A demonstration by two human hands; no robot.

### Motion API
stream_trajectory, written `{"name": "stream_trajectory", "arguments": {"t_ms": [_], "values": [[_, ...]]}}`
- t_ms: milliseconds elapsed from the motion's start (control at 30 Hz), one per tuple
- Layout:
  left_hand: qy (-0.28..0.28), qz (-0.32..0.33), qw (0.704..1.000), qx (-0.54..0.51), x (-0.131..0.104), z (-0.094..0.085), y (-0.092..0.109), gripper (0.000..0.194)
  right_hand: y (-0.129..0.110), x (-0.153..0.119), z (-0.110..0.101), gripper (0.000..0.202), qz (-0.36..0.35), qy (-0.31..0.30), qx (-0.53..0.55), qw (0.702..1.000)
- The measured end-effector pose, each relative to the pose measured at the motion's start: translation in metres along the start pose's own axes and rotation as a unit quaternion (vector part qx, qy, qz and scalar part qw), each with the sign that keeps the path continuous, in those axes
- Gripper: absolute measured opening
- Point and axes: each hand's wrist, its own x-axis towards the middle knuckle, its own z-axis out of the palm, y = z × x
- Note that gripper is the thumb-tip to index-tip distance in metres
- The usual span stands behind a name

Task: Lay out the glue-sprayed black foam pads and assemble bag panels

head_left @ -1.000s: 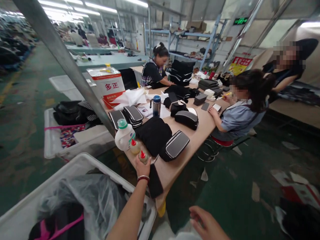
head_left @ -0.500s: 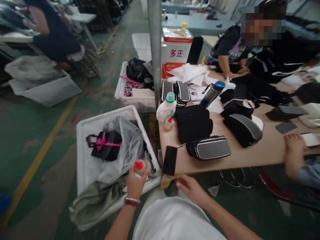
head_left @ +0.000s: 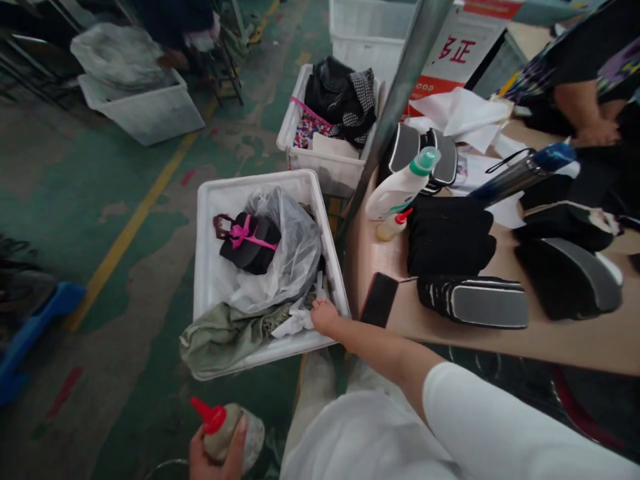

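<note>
At the bottom of the view, my left hand (head_left: 217, 457) is wrapped round a bottle (head_left: 231, 437) with a red nozzle, outside the white bin (head_left: 206, 257). My right hand (head_left: 324, 316) reaches into the bin's near right corner, its fingers closed at some white scraps (head_left: 295, 323); what exactly they grip is too small to tell. Beside the scraps a green cloth (head_left: 220, 337) hangs over the bin's near edge. Clear plastic (head_left: 295, 253) and a black bundle with a pink ribbon (head_left: 253, 241) lie further inside.
On the table (head_left: 465, 343) to the right are a phone (head_left: 380, 299), a white bottle (head_left: 403, 190), a small red-tipped bottle (head_left: 393, 227), black cloth and grey-topped cases. A metal pole (head_left: 400, 93) rises by the table's left edge. Another person's hands (head_left: 595, 130) rest at upper right.
My right hand has moved from the table's edge into the bin. My left hand, with the bottle, has moved down and left out of the bin. The view has turned leftward.
</note>
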Motion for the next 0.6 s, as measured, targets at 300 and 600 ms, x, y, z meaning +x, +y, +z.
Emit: {"name": "stream_trajectory", "arguments": {"t_ms": [300,600], "values": [[-0.162,0.132,0.975,-0.078,0.056,-0.01,0.059,0.068,-0.042,-0.013,-0.046,0.025,-0.004,0.034,0.289,0.957],[-0.328,0.344,0.875,-0.086,0.054,-0.007,0.165,0.062,-0.099,-0.112,-0.133,0.036,-0.166,0.062,0.6,0.78]]}}
